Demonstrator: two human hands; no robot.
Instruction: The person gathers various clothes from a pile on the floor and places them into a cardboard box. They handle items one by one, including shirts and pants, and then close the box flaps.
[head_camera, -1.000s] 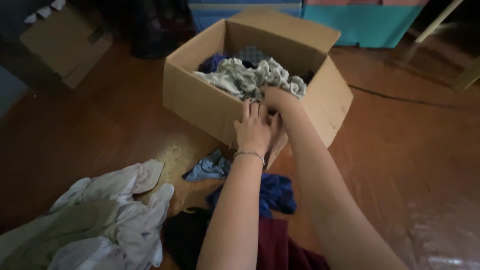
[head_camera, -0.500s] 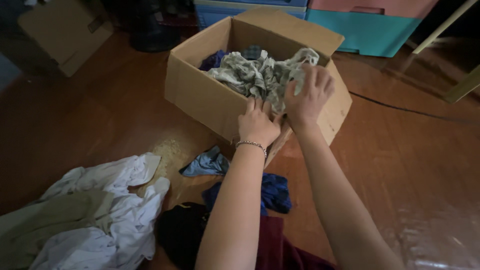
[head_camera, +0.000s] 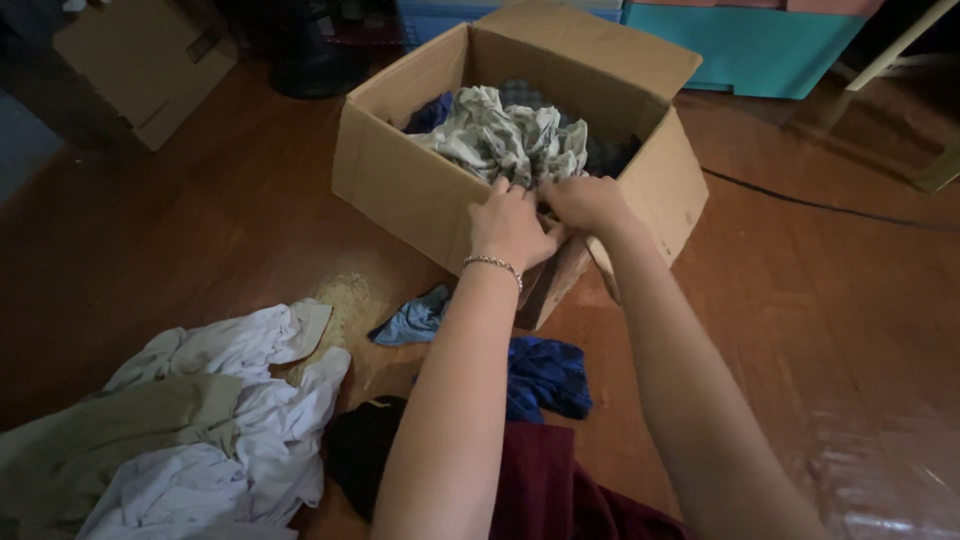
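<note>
An open cardboard box (head_camera: 400, 185) stands on the wooden floor, stuffed with crumpled clothes. A pale patterned garment (head_camera: 505, 140) lies on top, with darker blue cloth behind it. My left hand (head_camera: 510, 228) and my right hand (head_camera: 583, 203) meet at the box's near corner, fingers curled into the edge of the pale garment. A thin bracelet circles my left wrist.
Loose clothes lie on the floor near me: a white and beige heap (head_camera: 200, 410), a light blue piece (head_camera: 412, 320), a dark blue piece (head_camera: 545, 375), a black piece and dark red cloth (head_camera: 545, 490). A second cardboard box (head_camera: 145, 65) sits far left. Teal bins (head_camera: 750, 45) and a cable (head_camera: 820, 205) lie behind.
My right hand came back from the box's right rim to the near corner beside my left hand. Both hands now grip the pale garment's edge.
</note>
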